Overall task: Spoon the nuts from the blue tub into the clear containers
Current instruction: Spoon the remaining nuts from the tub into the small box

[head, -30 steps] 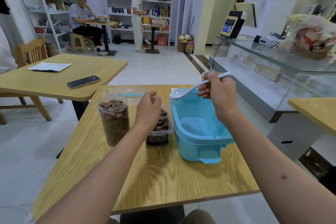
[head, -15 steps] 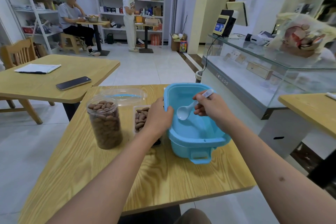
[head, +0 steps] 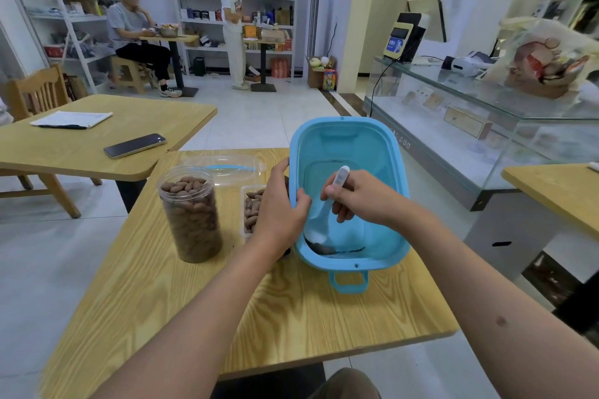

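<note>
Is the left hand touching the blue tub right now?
Touching. In the head view the left hand grips the blue tub, its thumb hooked over the left rim and tilting it up.

Jar [head: 190, 214] left of tub [head: 351, 139]

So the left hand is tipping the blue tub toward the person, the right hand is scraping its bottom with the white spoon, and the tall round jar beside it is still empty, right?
Not quite. The head view shows the tall round jar filled with nuts almost to its rim. The rest holds: the left hand grips the rim of the tilted blue tub, and the right hand works the white spoon at its bottom.
</note>
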